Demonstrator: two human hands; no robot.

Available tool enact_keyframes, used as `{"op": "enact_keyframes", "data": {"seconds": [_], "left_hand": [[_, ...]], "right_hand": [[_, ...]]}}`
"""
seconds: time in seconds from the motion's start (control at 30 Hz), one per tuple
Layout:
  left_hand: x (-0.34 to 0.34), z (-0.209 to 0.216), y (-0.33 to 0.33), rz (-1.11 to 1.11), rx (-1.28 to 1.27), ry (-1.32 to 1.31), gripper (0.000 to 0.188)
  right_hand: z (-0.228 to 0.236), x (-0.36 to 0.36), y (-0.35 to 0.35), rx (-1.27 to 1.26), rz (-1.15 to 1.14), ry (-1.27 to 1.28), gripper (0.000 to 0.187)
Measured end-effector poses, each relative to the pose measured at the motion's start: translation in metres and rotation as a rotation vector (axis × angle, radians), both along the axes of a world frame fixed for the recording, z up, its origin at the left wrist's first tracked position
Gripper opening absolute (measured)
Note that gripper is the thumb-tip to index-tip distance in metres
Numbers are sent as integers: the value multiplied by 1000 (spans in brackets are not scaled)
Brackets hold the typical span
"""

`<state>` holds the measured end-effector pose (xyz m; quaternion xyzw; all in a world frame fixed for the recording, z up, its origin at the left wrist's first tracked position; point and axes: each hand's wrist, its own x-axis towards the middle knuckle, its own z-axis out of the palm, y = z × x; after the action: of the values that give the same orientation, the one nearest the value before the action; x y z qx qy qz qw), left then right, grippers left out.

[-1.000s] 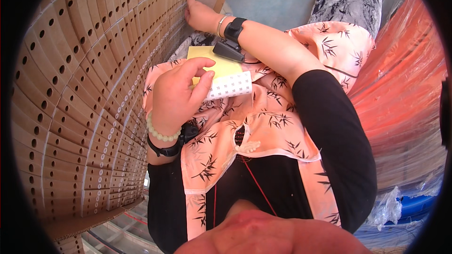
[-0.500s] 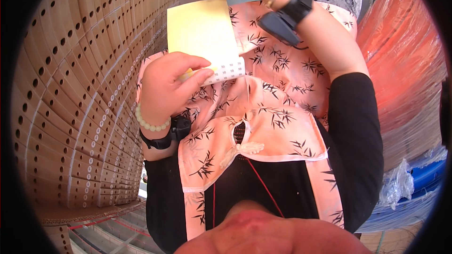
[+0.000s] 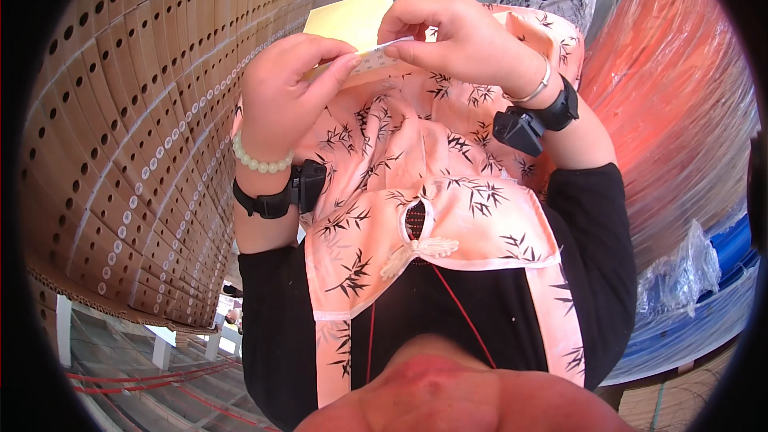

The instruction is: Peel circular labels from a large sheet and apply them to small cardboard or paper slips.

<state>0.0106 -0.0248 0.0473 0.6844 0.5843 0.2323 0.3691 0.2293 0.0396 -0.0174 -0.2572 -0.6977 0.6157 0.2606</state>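
A sheet of stickers with pale yellow backing (image 3: 348,18) is held up in front of my apron. Along its near edge runs a white strip with small printed marks (image 3: 373,61), now bent. My left hand (image 3: 284,92) pinches the sheet's near left part between thumb and fingers. At the near right edge, the thumb and index finger of my right hand (image 3: 452,40) close on the strip. Whether a single sticker is peeled up between those fingers I cannot make out.
Tall stacks of brown cardboard pieces with round holes (image 3: 152,112) line my left side. At my right stands an orange load wrapped in clear film (image 3: 664,104), with blue items (image 3: 732,252) below it. A pink patterned apron (image 3: 432,216) covers my front.
My right hand has come back from beyond the sheet to its near edge and gripped there. My left hand has risen a little, and the sheet is now tilted and bent.
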Motion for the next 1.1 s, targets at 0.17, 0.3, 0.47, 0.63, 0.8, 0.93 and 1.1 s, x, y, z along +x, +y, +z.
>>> {"op": "enact_keyframes", "data": {"seconds": [0.17, 0.3, 0.47, 0.63, 0.8, 0.93, 1.1], "left_hand": [[-5, -10, -2, 20, 88, 69, 9], [-11, -25, -9, -13, 151, 19, 10], [-9, -50, -20, 45, 81, -1, 11], [-7, -54, -16, 9, 22, 34, 15], [-9, -59, -11, 48, 0, 24, 18], [-8, -60, -8, 89, -75, -19, 19], [-7, -58, -9, 104, -131, -67, 19]], "right_hand": [[-1, -12, -7, -39, -39, -75, 15], [-8, -16, -18, -133, -117, -105, 14], [-14, -18, -23, -89, -47, -100, 9], [-12, -21, -23, 52, -46, -135, 13], [-8, -27, -23, 91, -89, -149, 13], [-13, -26, -22, 80, -123, -124, 12], [-7, -28, -24, 69, -143, -130, 11]]}}
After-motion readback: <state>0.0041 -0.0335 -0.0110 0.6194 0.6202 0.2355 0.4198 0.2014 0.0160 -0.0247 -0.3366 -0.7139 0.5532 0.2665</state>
